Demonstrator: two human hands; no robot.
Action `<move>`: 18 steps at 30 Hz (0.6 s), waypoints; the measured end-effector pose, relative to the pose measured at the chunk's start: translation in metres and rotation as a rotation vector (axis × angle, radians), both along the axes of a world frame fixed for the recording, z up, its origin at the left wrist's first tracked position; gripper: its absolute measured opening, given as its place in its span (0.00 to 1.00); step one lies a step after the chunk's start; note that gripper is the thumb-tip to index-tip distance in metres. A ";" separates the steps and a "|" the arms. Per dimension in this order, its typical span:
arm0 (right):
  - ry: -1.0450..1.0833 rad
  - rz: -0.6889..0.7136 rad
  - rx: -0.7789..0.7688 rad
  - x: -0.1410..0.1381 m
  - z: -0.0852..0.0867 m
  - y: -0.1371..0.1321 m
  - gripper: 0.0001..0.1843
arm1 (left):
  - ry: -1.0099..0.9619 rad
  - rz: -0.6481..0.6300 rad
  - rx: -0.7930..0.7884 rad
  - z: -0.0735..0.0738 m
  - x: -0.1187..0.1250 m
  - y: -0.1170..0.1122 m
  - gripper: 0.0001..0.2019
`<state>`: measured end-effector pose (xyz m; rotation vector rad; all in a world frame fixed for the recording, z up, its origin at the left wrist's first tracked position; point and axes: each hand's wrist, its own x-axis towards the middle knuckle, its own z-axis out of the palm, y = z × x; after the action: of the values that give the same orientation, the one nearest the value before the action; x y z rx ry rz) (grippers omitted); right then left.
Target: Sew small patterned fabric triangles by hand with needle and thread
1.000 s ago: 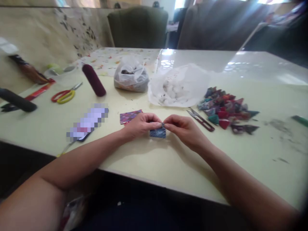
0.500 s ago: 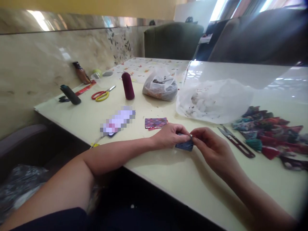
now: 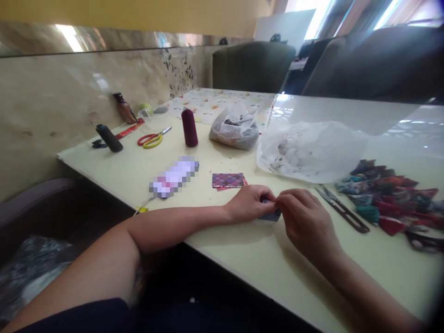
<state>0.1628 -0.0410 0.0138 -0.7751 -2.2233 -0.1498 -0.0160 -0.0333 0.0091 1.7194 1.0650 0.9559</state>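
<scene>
- Head view: the blue patch (image 3: pixel 272 216) lies on the surface (image 3: pixel 243 249) near its front edge, between both hands and mostly hidden under their fingers.
- Fingers of the left hand (image 3: pixel 250 203), reaching in from 9 o'clock, are closed in a pinch on the blue patch's top edge.
- Fingers of the right hand (image 3: pixel 305 222), coming from 4 o'clock, curl closed on the same edge, their tips touching the left ones.
- What shows of the blue patch lies flat, long axis running 9 to 3 o'clock; which way it points cannot be told.
- Snips (image 3: pixel 343 215) lie near the right hand at 3 o'clock.
- Checked square (image 3: pixel 227 180) lies at 11 o'clock of the left hand.
</scene>
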 end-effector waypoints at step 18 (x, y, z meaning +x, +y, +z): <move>0.272 0.184 -0.205 -0.003 0.022 -0.017 0.09 | -0.002 0.089 -0.018 0.012 0.001 -0.002 0.03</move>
<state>0.1599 -0.0580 0.0360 -0.6512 -2.0551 0.2626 -0.0154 -0.0354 0.0208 1.6682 1.1530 1.0004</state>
